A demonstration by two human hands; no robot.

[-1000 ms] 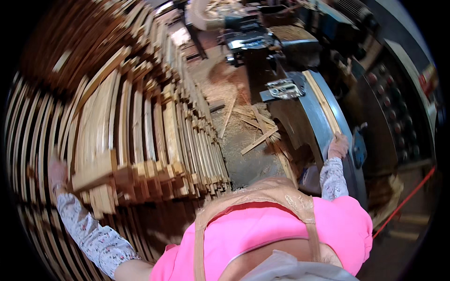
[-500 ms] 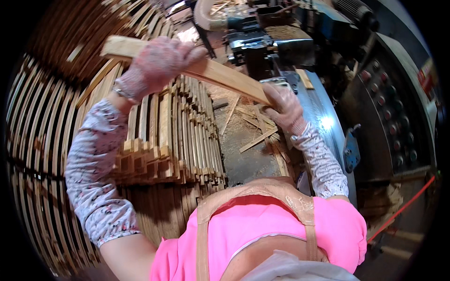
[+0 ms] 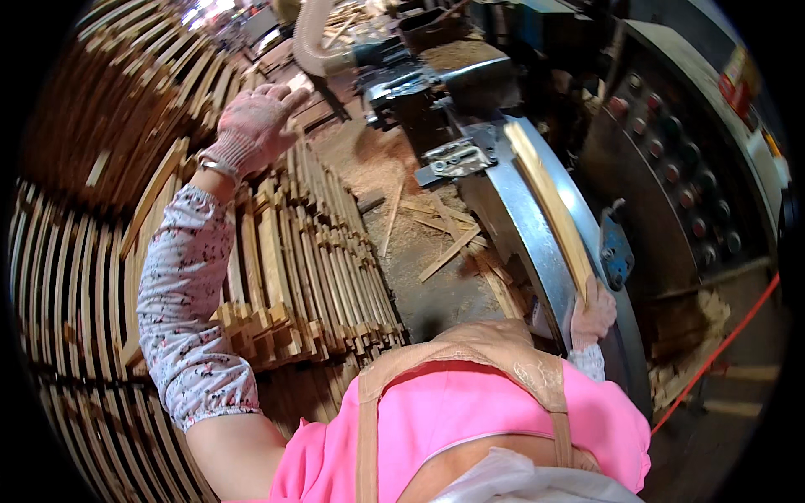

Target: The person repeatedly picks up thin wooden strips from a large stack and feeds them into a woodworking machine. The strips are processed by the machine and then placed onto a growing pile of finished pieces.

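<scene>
My right hand [image 3: 594, 314], in a pale pink work glove, grips the near end of a long wooden strip [image 3: 549, 199]. The strip lies lengthwise on the shiny metal machine table [image 3: 528, 230], its far end close to the cutting head. Up at the left, my left hand [image 3: 258, 126] in a matching glove is raised over the stacked wood strips [image 3: 314, 251], fingers apart and nothing in them. A metal guide block [image 3: 457, 159] sits at the table's left edge, left of the strip's far end.
More stacked wood [image 3: 75, 277] fills the left side. A control panel [image 3: 671, 168] with rows of buttons stands at the right, near a blue bracket [image 3: 616, 250]. Offcuts [image 3: 449, 251] and sawdust litter the floor. A ribbed hose [image 3: 312, 38] runs to the machine.
The wooden strip has gone from being held across both hands to lying on the machine table under my right hand. My left hand has let go of it. My view has shifted slightly.
</scene>
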